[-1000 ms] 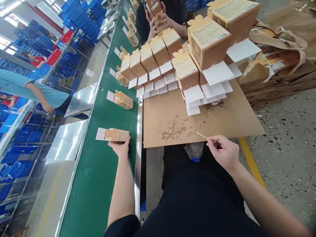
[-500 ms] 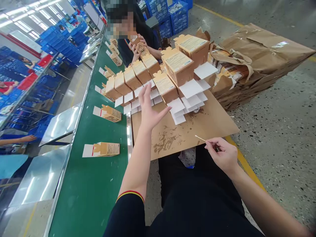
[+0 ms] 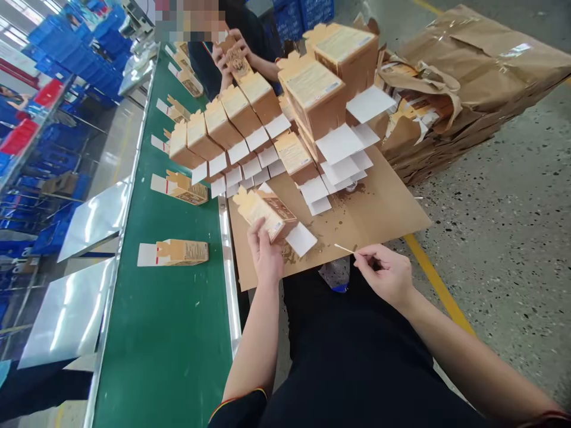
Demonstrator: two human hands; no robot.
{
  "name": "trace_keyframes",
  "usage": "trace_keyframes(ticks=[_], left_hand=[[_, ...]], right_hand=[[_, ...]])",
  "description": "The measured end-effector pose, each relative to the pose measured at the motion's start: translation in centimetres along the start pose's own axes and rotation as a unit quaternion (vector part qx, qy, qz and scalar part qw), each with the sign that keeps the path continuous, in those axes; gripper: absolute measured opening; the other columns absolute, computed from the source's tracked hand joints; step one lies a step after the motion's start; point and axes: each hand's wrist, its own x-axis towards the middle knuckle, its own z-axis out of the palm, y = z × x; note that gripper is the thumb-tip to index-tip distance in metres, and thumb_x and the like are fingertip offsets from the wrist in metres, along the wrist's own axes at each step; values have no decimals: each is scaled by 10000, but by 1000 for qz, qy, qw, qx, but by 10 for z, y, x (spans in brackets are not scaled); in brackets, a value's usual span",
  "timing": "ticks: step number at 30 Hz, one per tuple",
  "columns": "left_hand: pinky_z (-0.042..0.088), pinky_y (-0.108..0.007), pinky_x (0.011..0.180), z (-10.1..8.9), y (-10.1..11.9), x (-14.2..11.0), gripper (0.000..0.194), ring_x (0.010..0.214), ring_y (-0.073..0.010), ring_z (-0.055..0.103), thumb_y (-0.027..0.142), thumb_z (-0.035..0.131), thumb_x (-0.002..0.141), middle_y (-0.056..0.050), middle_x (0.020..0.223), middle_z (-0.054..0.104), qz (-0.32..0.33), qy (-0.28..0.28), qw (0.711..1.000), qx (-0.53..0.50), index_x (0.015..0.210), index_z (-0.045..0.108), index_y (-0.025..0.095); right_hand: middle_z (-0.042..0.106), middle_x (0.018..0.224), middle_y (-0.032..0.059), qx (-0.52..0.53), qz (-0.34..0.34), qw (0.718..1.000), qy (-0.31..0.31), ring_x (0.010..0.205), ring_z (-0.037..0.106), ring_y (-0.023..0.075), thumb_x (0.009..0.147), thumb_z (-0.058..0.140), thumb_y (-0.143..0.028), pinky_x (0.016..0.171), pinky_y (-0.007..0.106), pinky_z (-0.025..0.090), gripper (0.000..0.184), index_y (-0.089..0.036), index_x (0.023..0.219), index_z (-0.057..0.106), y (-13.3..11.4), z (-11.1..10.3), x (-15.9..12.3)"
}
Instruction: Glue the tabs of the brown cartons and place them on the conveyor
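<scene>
My left hand point(image 3: 267, 254) grips the lower end of a small cardboard box point(image 3: 259, 213), which is tilted above the brown cardboard sheet. A white end flap point(image 3: 301, 239) of that box stands open toward the right. Between the thumb and fingers of my right hand point(image 3: 387, 274) is a thin cotton swab point(image 3: 344, 248), its white tip pointing left. Beyond my hands, several similar boxes point(image 3: 229, 117) stand in a row with their white flaps hanging toward me. A taller stack of boxes point(image 3: 312, 89) rises to their right.
On the left runs a green conveyor belt point(image 3: 165, 333) carrying spaced boxes point(image 3: 182, 252). Dark wet-looking marks spot the cardboard sheet point(image 3: 392, 205). A paper-wrapped bundle point(image 3: 486, 77) lies at the right. Across from me, a co-worker's hands point(image 3: 232, 56) hold another box.
My left hand, spread and without anything in it before, has come down and back and now holds a box. The right hand has shifted slightly left with the swab. The view has moved a little.
</scene>
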Motion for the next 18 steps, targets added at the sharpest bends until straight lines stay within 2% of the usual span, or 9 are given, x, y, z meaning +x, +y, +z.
trace_keyframes(ticks=[3, 5, 7, 10, 13, 16, 18], left_hand=[[667, -567, 1177, -4, -26, -12, 1158, 1559, -359, 671, 585, 1034, 843, -132, 1696, 616, -76, 53, 995, -43, 1744, 309, 520], [638, -583, 1223, -6, -35, -11, 1325, 1558, -352, 681, 514, 1077, 809, -146, 1670, 652, -95, 57, 992, -54, 1799, 196, 516], [614, -597, 1257, -7, -38, -10, 1321, 1585, -361, 664, 503, 1078, 815, -152, 1689, 652, -104, 46, 992, -55, 1821, 222, 488], [575, -569, 1311, -5, -35, -9, 1194, 1654, -384, 596, 526, 1100, 777, -160, 1722, 630, -101, 25, 993, -48, 1770, 449, 397], [559, -554, 1328, -4, -33, -10, 993, 1616, -396, 630, 594, 1099, 761, -174, 1644, 684, -99, 8, 994, -41, 1600, 654, 305], [571, -550, 1302, -6, -36, -10, 877, 1521, -378, 702, 622, 1086, 772, -167, 1558, 728, -96, -6, 995, -27, 1478, 692, 282], [583, -529, 1277, -9, -40, -11, 857, 1481, -355, 721, 612, 1095, 756, -152, 1534, 721, -84, -10, 996, -9, 1423, 661, 294]], right_hand=[[731, 706, -7, -5, -44, 997, -58, 581, 655, 155, 1118, 676, -287, 605, 291, 562, 226, -265, 906, 751, 3, 27, 0], [684, 684, -11, -17, -85, 994, -67, 587, 626, 161, 1125, 640, -245, 629, 302, 552, 241, -259, 898, 719, 9, 45, 3], [652, 685, -8, -27, -116, 991, -64, 612, 617, 170, 1129, 616, -205, 659, 312, 540, 250, -253, 897, 694, 15, 59, 5], [635, 712, 0, -39, -130, 987, -85, 657, 622, 182, 1125, 604, -162, 689, 318, 520, 248, -248, 903, 674, 22, 71, 6], [642, 726, 6, -50, -151, 981, -111, 667, 623, 189, 1131, 578, -137, 699, 322, 511, 265, -246, 902, 656, 25, 76, 3], [646, 721, 11, -74, -164, 978, -102, 658, 622, 191, 1150, 557, -157, 681, 320, 497, 280, -243, 900, 648, 27, 74, 3], [657, 723, 13, -82, -147, 982, -86, 665, 638, 192, 1151, 571, -176, 677, 314, 500, 265, -244, 910, 657, 30, 69, 6]])
